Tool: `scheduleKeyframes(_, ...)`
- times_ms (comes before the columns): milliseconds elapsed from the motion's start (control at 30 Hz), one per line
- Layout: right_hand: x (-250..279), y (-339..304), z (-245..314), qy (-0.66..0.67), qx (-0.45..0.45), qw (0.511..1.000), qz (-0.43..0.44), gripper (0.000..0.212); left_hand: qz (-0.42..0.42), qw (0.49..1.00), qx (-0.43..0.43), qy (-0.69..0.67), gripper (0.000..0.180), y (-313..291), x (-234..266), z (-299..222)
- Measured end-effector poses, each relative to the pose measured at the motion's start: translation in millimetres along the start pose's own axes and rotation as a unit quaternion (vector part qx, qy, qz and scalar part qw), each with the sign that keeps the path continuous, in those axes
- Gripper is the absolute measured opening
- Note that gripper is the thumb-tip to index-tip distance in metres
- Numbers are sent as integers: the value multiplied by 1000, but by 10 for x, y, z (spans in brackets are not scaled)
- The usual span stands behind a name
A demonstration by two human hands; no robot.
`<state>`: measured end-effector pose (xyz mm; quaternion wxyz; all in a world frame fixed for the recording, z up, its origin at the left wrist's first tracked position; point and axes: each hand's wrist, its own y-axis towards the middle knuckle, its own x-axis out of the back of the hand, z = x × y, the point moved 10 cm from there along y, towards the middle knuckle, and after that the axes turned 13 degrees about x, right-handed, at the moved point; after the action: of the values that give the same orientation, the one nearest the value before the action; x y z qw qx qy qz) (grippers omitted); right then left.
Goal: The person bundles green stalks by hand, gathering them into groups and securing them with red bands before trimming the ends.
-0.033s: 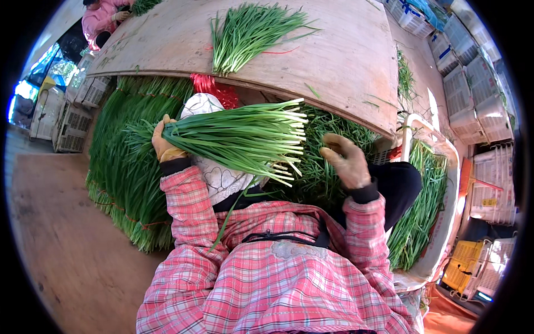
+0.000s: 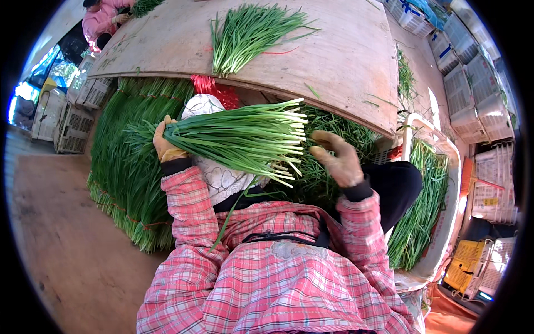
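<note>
My left hand, in a pale yellowish glove, is closed around the leafy end of a bunch of garlic chives. The bunch lies sideways over my lap, its white cut ends pointing right. Just off those ends hovers my right hand, also gloved, with thumb and fingers apart and nothing between them. One long leaf dangles from the bunch onto my plaid sleeve. A smaller pile of chives rests on the wooden board ahead of me.
Tied chive bundles are stacked at my left. Red ties hang at the board's near edge. Loose greens lie below it. A white tub of chives stands at right, with plastic crates beyond. Another person works at far left.
My right hand has shifted slightly left, closer to the white ends of the bunch. My left hand keeps its hold in the same place.
</note>
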<state>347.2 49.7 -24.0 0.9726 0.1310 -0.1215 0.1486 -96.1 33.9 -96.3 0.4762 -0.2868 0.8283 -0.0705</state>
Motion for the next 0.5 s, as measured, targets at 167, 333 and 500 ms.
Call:
scheduleKeyframes(167,-560,148,-260,238,-115,965,-6,39,-51,974,-135,173,22,-79,-88,-162)
scheduleKeyframes(333,-637,49,-268,280,-173,944,31,30,37,999,-10,33,22,28,-22,-29)
scheduleKeyframes(500,-901,152,-639,399,-205,893,21,20,72,996,40,30,23,195,-17,28)
